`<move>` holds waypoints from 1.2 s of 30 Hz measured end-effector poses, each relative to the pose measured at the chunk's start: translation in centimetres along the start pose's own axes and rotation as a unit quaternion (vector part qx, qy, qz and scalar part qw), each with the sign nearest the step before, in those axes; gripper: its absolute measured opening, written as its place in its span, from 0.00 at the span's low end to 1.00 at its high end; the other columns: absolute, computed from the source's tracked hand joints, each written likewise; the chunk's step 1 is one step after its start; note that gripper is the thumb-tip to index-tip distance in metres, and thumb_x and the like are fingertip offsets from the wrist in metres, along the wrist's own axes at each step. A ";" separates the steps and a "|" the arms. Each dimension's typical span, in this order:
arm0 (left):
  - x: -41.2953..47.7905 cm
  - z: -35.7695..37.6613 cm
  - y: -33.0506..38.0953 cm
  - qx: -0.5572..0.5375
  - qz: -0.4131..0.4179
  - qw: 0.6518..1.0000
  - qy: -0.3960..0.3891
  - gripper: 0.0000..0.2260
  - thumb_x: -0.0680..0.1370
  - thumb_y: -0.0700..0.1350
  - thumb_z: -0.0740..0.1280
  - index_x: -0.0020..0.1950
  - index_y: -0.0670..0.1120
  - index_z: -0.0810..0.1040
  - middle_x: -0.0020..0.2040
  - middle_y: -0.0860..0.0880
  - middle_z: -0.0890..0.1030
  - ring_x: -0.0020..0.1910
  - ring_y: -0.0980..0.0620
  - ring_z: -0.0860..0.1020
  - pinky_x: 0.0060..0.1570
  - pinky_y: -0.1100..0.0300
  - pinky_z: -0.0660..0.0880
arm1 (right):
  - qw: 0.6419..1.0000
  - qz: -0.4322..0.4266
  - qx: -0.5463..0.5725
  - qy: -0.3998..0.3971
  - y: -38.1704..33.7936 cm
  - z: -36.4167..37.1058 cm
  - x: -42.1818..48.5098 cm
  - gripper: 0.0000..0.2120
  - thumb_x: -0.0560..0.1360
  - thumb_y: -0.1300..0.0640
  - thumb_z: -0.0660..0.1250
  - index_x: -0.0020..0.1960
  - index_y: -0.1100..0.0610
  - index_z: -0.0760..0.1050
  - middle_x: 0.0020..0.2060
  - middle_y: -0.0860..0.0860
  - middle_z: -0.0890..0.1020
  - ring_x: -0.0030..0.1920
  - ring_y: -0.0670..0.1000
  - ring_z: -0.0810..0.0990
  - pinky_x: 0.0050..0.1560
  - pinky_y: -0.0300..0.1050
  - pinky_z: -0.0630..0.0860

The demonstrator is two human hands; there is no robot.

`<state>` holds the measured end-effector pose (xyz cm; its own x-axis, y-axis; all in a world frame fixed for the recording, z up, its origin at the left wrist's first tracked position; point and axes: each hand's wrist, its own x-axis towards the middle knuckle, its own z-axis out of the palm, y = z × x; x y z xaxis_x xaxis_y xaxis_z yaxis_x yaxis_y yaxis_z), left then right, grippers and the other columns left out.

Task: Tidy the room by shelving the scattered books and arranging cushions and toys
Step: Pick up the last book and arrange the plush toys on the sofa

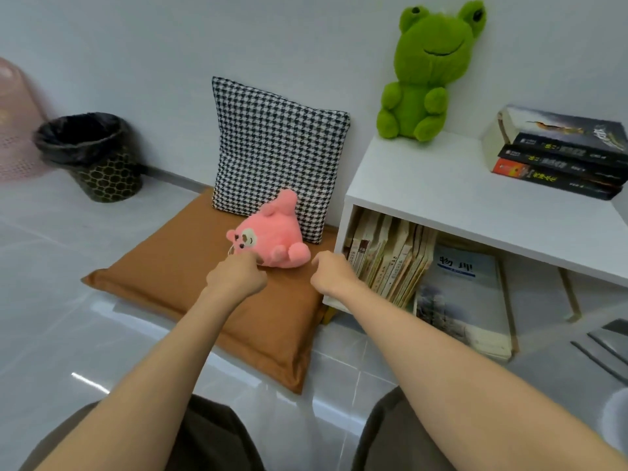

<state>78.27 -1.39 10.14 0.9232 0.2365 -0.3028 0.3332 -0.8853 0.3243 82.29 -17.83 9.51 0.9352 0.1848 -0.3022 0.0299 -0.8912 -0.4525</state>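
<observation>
Grey floor (61, 300) carries a white shelf (441, 185) against the wall. Left of it lies a brown cushion (183, 287), with a checked cushion (275, 147) propped upright on its far edge. A frog (424, 76) sits at the shelf top's far left corner, a book stack (557, 154) lies at its right edge, and more books (390, 260) lean in the compartment below. A bin (91, 154) stands far left. The pink toy (275, 232) lies on the brown cushion, touching the checked one. The left hand (234, 280) pinches the toy's lower edge. The right hand (331, 273) hovers just beside it, fingers loosely curled, holding nothing.
</observation>
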 end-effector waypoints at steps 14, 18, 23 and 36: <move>10.8 8.5 -1.1 -0.360 -0.177 0.912 -0.082 0.18 0.77 0.40 0.60 0.67 0.47 0.71 0.62 0.45 0.74 0.53 0.44 0.73 0.47 0.54 0.72 | 0.995 -0.086 -0.056 0.004 0.6 7.7 11.6 0.28 0.75 0.69 0.58 0.72 0.53 0.62 0.70 0.55 0.62 0.64 0.61 0.67 0.62 0.53 0.70; 12.8 8.9 -1.3 -0.517 -0.247 0.810 -0.126 0.15 0.80 0.44 0.61 0.67 0.46 0.70 0.65 0.46 0.72 0.61 0.43 0.72 0.52 0.49 0.75 | 0.999 -0.039 -0.021 -0.008 1.4 9.1 14.6 0.32 0.76 0.69 0.58 0.75 0.47 0.58 0.73 0.57 0.57 0.66 0.62 0.67 0.66 0.52 0.67; 14.9 8.8 -2.6 -0.621 -0.276 0.725 -0.107 0.08 0.81 0.44 0.59 0.59 0.47 0.70 0.56 0.47 0.76 0.54 0.43 0.73 0.50 0.46 0.74 | 0.998 -0.061 -0.024 0.003 2.3 10.5 15.7 0.16 0.76 0.63 0.61 0.64 0.54 0.69 0.57 0.58 0.71 0.54 0.61 0.75 0.51 0.45 0.69; 13.3 7.8 -6.3 -0.575 -0.305 0.748 -0.134 0.13 0.72 0.52 0.72 0.49 0.48 0.73 0.57 0.45 0.72 0.58 0.41 0.72 0.60 0.40 0.71 | 0.956 -0.136 0.042 -0.258 0.9 8.5 13.7 0.17 0.73 0.71 0.63 0.58 0.58 0.77 0.56 0.56 0.81 0.53 0.53 0.81 0.47 0.44 0.80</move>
<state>86.93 4.20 -2.91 0.5123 0.2302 -0.8274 0.7634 0.3194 0.5615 92.15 -12.54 -2.16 0.5979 0.6041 -0.5268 0.1985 -0.7483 -0.6330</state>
